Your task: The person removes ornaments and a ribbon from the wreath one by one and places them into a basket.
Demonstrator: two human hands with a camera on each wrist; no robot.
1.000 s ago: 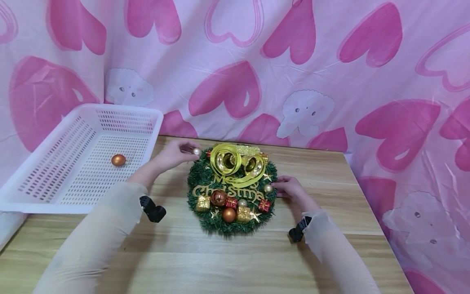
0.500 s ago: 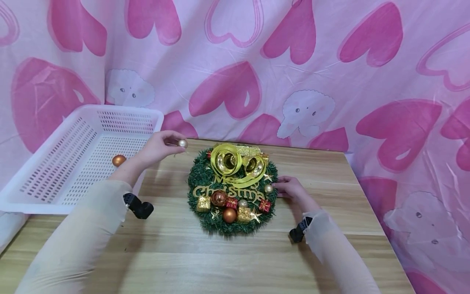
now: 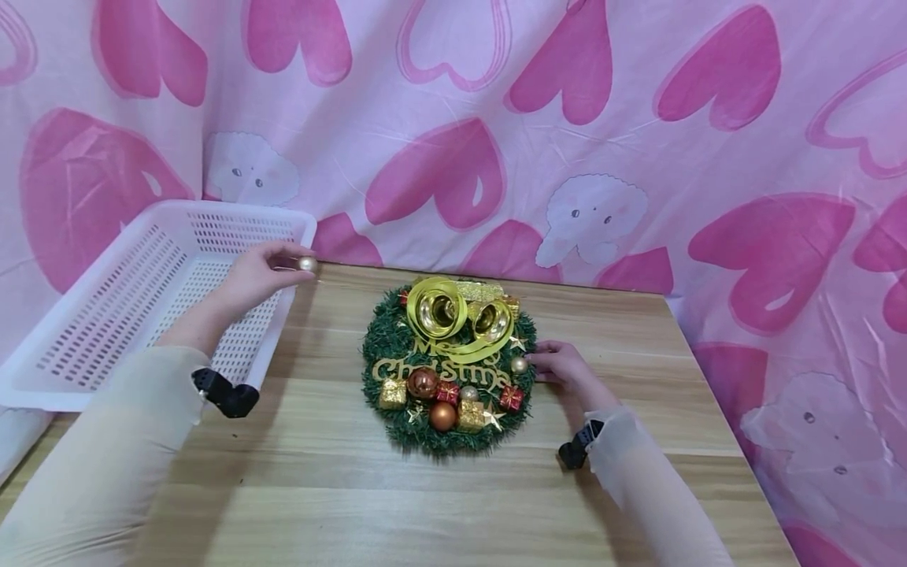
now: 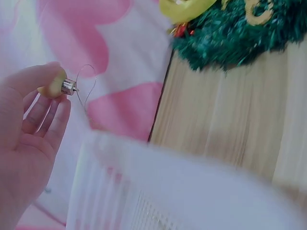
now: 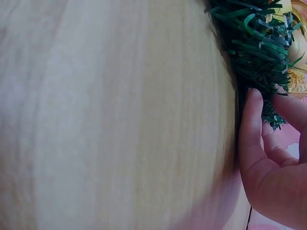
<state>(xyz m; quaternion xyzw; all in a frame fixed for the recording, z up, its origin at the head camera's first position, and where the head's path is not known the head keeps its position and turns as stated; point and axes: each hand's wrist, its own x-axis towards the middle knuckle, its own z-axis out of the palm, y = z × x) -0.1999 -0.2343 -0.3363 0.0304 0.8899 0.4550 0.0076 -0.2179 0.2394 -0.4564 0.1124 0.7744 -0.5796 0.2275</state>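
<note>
My left hand (image 3: 244, 283) pinches a small pearly gold bauble (image 3: 307, 264) between thumb and fingers, over the right rim of the white basket (image 3: 67, 400). In the left wrist view the bauble's metal cap (image 4: 69, 86) and thin thread loop (image 4: 87, 79) point away from the palm. A green Christmas wreath (image 3: 383, 346) lies flat on the table, dressed with gold bells (image 3: 441, 309), baubles, small gift boxes and gold lettering. My right hand (image 3: 563, 364) pinches the wreath's right edge. Its thumb and fingertips sit in the green tinsel (image 5: 256, 57) in the right wrist view.
The perforated basket stands at the table's left side, its inside partly covered by my left hand and forearm. Behind the wooden table (image 3: 425, 504) hangs a pink curtain (image 3: 453, 102) with hearts. A black camera (image 3: 225, 392) is strapped to my left wrist.
My left hand has carried the bauble left, from the wreath's upper left edge to the basket's rim. The orange bauble in the basket is now hidden. My right hand stays on the wreath.
</note>
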